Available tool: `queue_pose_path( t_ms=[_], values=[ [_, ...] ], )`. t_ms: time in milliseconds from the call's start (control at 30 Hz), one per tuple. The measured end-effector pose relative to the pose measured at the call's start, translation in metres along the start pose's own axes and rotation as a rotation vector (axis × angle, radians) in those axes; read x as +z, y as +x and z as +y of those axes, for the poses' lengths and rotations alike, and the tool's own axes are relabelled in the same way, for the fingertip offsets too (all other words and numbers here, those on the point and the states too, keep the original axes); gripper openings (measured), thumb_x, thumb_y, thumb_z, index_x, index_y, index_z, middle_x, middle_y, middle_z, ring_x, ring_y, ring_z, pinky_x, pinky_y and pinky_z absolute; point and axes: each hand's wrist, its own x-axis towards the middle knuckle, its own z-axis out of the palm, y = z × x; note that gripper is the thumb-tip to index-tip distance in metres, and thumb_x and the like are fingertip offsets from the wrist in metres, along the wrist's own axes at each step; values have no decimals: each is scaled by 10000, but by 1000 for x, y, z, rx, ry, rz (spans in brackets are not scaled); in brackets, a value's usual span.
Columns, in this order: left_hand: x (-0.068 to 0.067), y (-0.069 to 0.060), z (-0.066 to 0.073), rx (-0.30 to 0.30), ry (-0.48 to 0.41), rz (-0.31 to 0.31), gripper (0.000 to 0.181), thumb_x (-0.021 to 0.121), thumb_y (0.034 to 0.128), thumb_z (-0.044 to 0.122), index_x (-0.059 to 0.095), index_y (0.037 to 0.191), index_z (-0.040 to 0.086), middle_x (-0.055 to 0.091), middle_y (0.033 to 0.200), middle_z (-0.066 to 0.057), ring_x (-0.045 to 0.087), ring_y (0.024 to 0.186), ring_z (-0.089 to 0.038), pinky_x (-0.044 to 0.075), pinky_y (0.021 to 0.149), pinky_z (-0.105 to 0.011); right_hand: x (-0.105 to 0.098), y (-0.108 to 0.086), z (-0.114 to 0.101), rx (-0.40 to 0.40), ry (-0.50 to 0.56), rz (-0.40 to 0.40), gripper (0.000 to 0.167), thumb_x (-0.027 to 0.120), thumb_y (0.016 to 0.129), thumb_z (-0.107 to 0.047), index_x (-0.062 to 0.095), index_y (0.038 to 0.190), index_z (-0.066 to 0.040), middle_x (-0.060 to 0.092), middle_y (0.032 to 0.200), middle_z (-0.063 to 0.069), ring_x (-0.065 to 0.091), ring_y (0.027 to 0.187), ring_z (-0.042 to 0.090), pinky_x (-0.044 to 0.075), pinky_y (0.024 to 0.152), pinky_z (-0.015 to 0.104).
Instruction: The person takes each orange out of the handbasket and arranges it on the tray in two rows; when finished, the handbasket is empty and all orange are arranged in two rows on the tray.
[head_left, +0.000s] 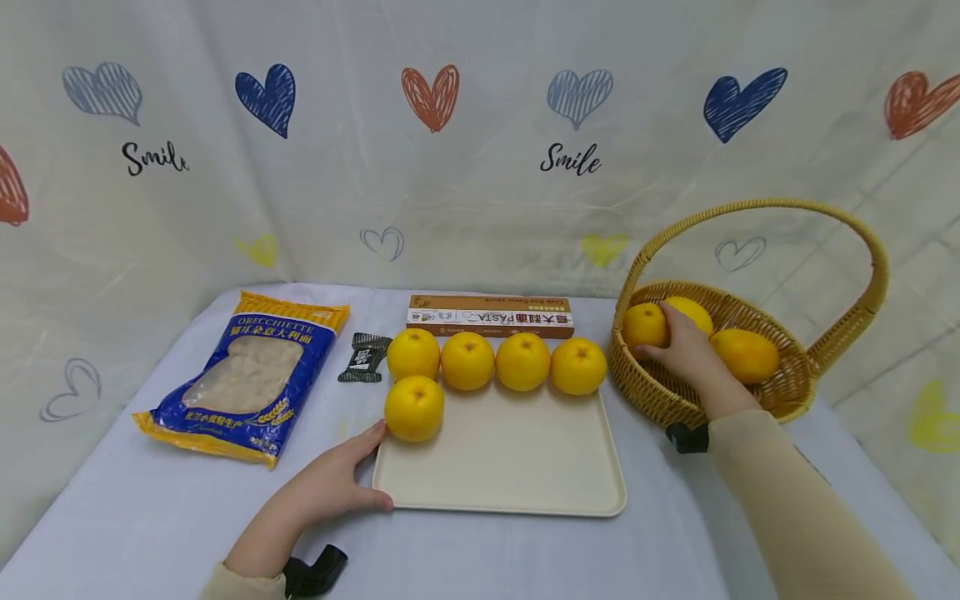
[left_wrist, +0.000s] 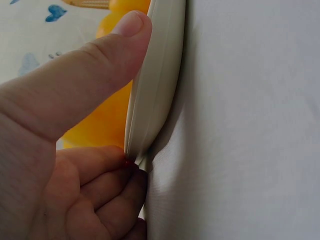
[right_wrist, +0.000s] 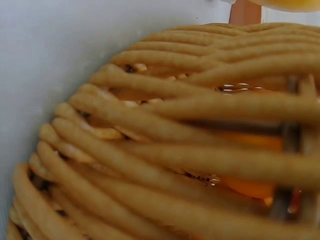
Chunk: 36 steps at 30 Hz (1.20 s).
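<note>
My left hand (head_left: 333, 483) holds the near left corner of a cream rectangular tray (head_left: 517, 467). In the left wrist view, the thumb (left_wrist: 131, 30) lies against the tray's rim and the other fingers curl at its edge. Several oranges (head_left: 522, 362) line the tray's far side, and another orange (head_left: 414, 408) sits in front of the leftmost one. My right hand (head_left: 686, 350) reaches into a wicker basket (head_left: 652, 392) and grips an orange (head_left: 645, 326). Beside it in the basket are another yellow-orange fruit (head_left: 692, 312) and a mango (head_left: 745, 356). Basket weave hides the right hand in the right wrist view.
Left of the tray lies a blue and yellow bag of orecchiette (head_left: 247, 375). A small black packet (head_left: 364, 358) is beside the row. Behind the tray stands a brown and white pasta box (head_left: 491, 316). The basket's tall handle (head_left: 772, 202) arches over it.
</note>
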Motion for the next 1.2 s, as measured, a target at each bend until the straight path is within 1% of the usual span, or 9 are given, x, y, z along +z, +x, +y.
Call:
queue_pose_path(
  t_ms=[167, 367, 567, 700, 733, 833, 933, 1133, 1200],
  values=[
    [-1, 0, 0, 0, -1, -5, 1066, 789, 565, 493, 293, 1424, 105, 286, 1483, -52, 286, 1347, -317, 232, 1103, -501, -1, -2, -1, 3, -1, 25, 962, 642, 806, -421, 72, 1441, 23, 180, 1438, 322, 201, 1288, 503, 197, 1036, 639],
    [0, 0, 1, -4, -4, -2, 1062, 793, 562, 485, 298, 1422, 105, 285, 1483, -48, 282, 1349, -318, 226, 1106, -500, -5, -15, -2, -40, -16, 152, 909, 638, 807, -423, 153, 1429, 29, 243, 1417, 318, 239, 1268, 503, 212, 1027, 636],
    [-1, -1, 2, -7, -9, -2, 1058, 793, 564, 480, 303, 1419, 95, 289, 1481, -58, 284, 1347, -323, 226, 1105, -504, -13, -36, -12, -85, 53, 273, 862, 630, 824, -388, 161, 1439, -8, 225, 1440, 291, 215, 1286, 494, 198, 1025, 644],
    [-2, -1, 3, -8, -6, -5, 1063, 791, 562, 486, 299, 1421, 100, 285, 1483, -54, 283, 1346, -326, 231, 1101, -509, -16, -53, -25, -117, 122, 338, 843, 654, 818, -335, 177, 1441, -29, 246, 1434, 273, 260, 1271, 468, 298, 972, 625],
    [-2, -2, 3, -10, -5, -5, 1064, 792, 560, 487, 299, 1422, 102, 285, 1484, -54, 282, 1346, -328, 232, 1099, -512, -15, -57, -29, -128, 136, 353, 836, 661, 815, -318, 184, 1439, -29, 258, 1428, 269, 286, 1257, 457, 339, 955, 600],
    [-3, -2, 2, -13, -4, -6, 1067, 793, 558, 489, 299, 1422, 106, 286, 1484, -54, 283, 1345, -331, 237, 1095, -519, -14, -67, -41, -168, 183, 392, 820, 685, 801, -257, 212, 1429, -23, 296, 1400, 262, 349, 1213, 422, 480, 889, 265],
    [-3, -2, 1, -13, -5, -6, 1068, 792, 558, 492, 297, 1424, 109, 284, 1484, -54, 281, 1346, -332, 236, 1094, -521, -11, -74, -56, -198, 207, 414, 809, 704, 784, -226, 245, 1421, -31, 325, 1390, 233, 379, 1203, 382, 395, 767, 29],
    [-2, -1, 1, -8, -17, -7, 1070, 792, 559, 490, 294, 1424, 106, 281, 1485, -52, 275, 1350, -327, 226, 1101, -515, 3, -82, -83, -241, 256, 386, 808, 718, 772, -203, 260, 1416, -33, 320, 1392, 213, 376, 1207, 354, 462, 889, 446],
    [-1, 0, 0, -14, -16, -8, 1066, 795, 560, 486, 296, 1423, 109, 282, 1485, -42, 275, 1353, -314, 224, 1106, -504, 11, -82, -90, -264, 287, 372, 799, 722, 766, -159, 268, 1409, -23, 315, 1392, 209, 385, 1209, 342, 459, 889, 500]
  ],
)
